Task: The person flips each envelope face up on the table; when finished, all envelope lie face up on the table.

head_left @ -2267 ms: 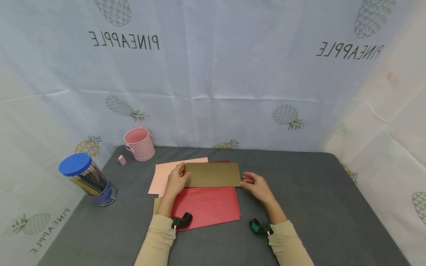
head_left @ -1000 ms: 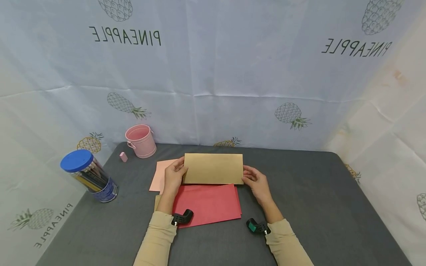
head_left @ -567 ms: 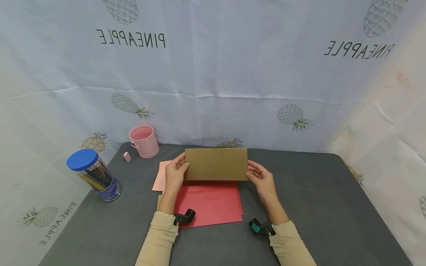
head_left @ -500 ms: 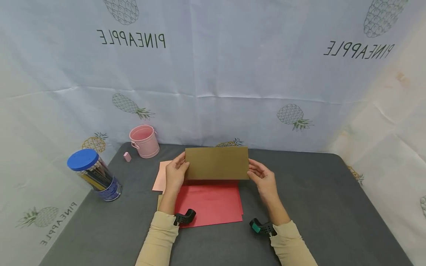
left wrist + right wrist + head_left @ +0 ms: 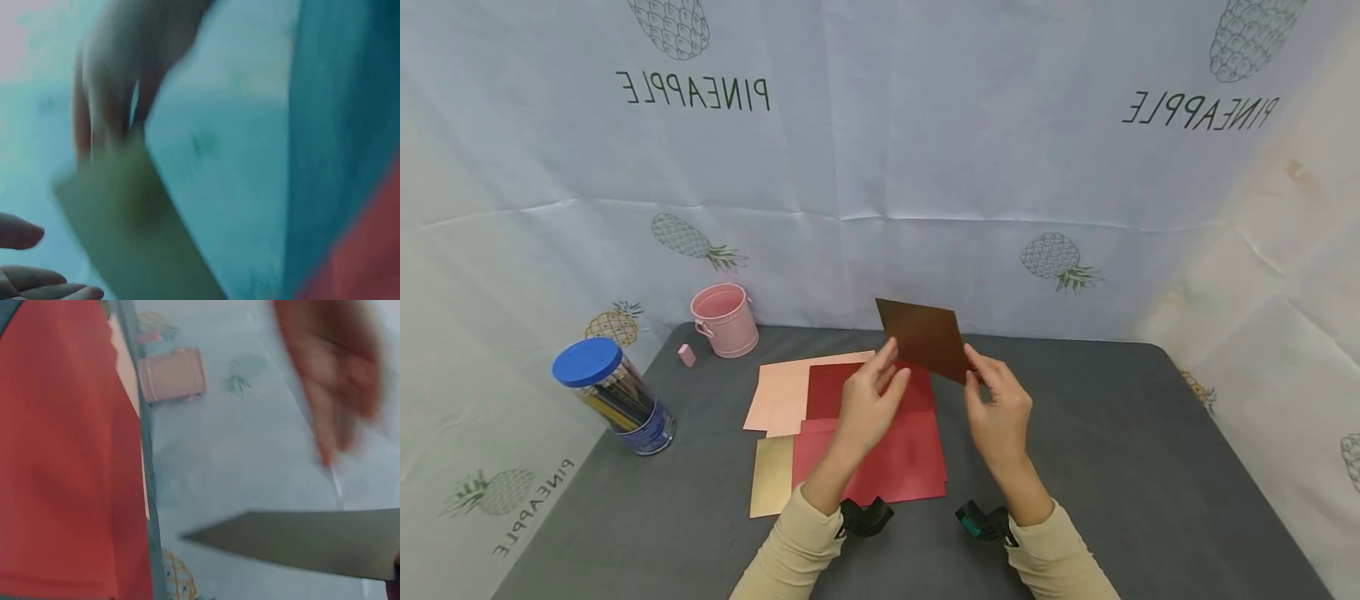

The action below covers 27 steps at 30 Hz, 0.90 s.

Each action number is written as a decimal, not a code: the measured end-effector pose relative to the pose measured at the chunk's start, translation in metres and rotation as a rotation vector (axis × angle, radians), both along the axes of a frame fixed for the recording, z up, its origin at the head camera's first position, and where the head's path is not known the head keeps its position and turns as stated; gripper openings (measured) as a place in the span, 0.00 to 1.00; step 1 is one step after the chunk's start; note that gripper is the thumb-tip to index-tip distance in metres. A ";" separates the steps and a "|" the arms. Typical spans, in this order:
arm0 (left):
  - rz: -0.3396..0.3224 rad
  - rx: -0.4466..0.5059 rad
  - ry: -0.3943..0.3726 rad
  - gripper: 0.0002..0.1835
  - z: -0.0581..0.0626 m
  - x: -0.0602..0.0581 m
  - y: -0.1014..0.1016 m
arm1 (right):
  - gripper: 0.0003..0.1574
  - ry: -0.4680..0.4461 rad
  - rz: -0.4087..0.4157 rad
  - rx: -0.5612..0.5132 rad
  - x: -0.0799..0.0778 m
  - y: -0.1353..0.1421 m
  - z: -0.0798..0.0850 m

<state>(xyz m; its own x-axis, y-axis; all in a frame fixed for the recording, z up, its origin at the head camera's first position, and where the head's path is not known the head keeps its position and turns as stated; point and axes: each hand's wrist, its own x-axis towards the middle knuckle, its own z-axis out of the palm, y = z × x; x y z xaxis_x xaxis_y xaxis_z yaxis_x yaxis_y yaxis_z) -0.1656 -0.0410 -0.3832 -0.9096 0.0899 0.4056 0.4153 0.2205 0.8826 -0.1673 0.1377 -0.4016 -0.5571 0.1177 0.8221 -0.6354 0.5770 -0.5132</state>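
Observation:
A stiff gold paper sheet (image 5: 925, 333), its near face in brown shade, is held up and tilted above the table. My right hand (image 5: 1002, 408) pinches it by its lower right corner. My left hand (image 5: 868, 408) is at its left with fingers extended; in the left wrist view the left fingers (image 5: 37, 284) stand apart from the sheet (image 5: 144, 231). Below lie red paper sheets (image 5: 917, 458), a darker red one (image 5: 827, 392), peach sheets (image 5: 782, 387) and another gold sheet (image 5: 771, 479), partly covered by red. In the right wrist view the left hand (image 5: 337, 375) is blurred.
A pink bucket (image 5: 726, 325) stands at the back left of the grey table (image 5: 1112, 467), beside a small pink block (image 5: 687, 355). A blue-lidded jar (image 5: 617, 400) of pencil-like sticks leans at the left edge. A pineapple-print cloth (image 5: 865, 167) hangs behind.
The gold sheet, earlier held level between both hands, is now turned and raised in the right hand. My left hand has let go of its left edge and moved right, uncovering the sheets below.

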 end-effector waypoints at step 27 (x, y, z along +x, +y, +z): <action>0.096 0.200 -0.042 0.23 -0.001 0.011 -0.002 | 0.28 -0.107 0.264 0.118 -0.007 0.024 -0.017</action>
